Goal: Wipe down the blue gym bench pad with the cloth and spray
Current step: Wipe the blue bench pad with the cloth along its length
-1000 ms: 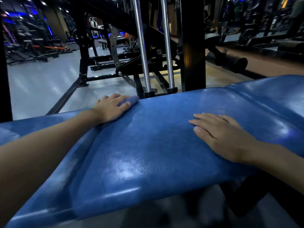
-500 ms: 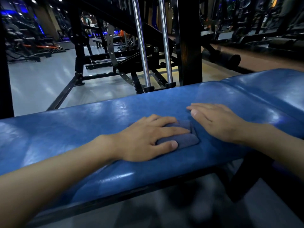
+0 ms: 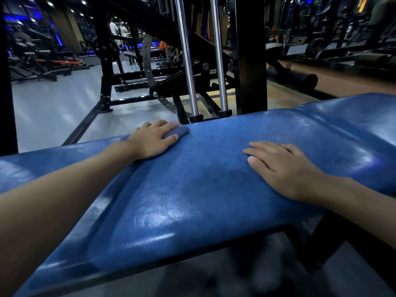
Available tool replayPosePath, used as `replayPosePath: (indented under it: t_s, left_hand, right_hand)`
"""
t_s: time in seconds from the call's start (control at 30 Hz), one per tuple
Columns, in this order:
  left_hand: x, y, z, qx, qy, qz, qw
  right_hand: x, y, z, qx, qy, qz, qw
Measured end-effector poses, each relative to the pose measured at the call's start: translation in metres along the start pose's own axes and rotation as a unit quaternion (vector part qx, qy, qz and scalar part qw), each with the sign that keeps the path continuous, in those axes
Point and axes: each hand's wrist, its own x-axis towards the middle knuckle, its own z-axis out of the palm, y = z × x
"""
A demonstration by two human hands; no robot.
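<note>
The blue bench pad [image 3: 192,200] runs across the view from the lower left to the right. Its vinyl is glossy, with pale reflections near its near edge and a duller patch in the middle. On the right, a seam divides it from a second blue pad section [image 3: 353,116] that sits slightly higher.

The cloth [image 3: 179,131] is a small blue-grey wad at the far edge of the pad, left of the middle. The left hand [image 3: 153,139] lies on top of it, palm down. Its fingers are stretched over the fabric and press it onto the vinyl, with the thumb alongside on the near side. Only the cloth's right end shows past the fingertips. The left forearm reaches in from the lower left corner, crossing the pad.

The right hand [image 3: 285,168] rests flat on the pad toward its right end, well apart from the cloth. Its fingers are straight and point left, and it holds nothing.

Beyond the far edge stands a black upright post [image 3: 250,54]. Two chrome guide rods [image 3: 186,61] are just to its left, with their feet near the cloth. A curved, perforated metal strip [image 3: 147,61] belongs to the black machine frame behind. The grey floor [image 3: 53,108] stretches off to the left toward more equipment and two distant people in white tops [image 3: 116,30]. A black roller pad [image 3: 302,79] lies to the right. A black frame [image 3: 317,243] shows below the pad's near edge.
</note>
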Motion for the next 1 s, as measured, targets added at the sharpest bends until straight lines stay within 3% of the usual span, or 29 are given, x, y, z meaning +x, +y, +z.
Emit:
replayPosePath:
  t_s: [0.13, 0.3, 0.47, 0.6, 0.77, 0.87, 1.0]
  left_hand:
    - [-0.043, 0.034, -0.005, -0.015, -0.02, 0.08, 0.996]
    - [-0.128, 0.096, -0.005, -0.007, -0.026, 0.325, 0.945]
    - [-0.132, 0.097, -0.005, 0.016, -0.008, 0.364, 0.931]
    - [-0.094, 0.072, 0.001, 0.008, -0.011, 0.316, 0.949]
    - [-0.023, -0.014, -0.004, 0.014, 0.003, 0.103, 0.995]
    - [0.003, -0.061, -0.01, 0.012, 0.011, -0.032, 0.999]
    - [-0.004, -0.05, -0.006, 0.004, 0.016, -0.019, 1.0]
  right_hand:
    - [-0.002, -0.001, -0.002, -0.001, 0.004, -0.006, 1.0]
    - [0.0, -0.001, -0.003, 0.007, 0.003, 0.0, 1.0]
    - [0.001, -0.003, -0.009, 0.02, 0.032, -0.014, 0.999]
    - [0.003, -0.01, -0.004, 0.042, 0.05, -0.019, 0.998]
    - [0.004, -0.017, 0.009, -0.018, -0.004, -0.031, 0.999]
    - [0.004, -0.018, 0.009, -0.038, -0.006, -0.025, 0.999]
    - [0.002, -0.021, 0.007, -0.046, -0.017, -0.012, 0.999]
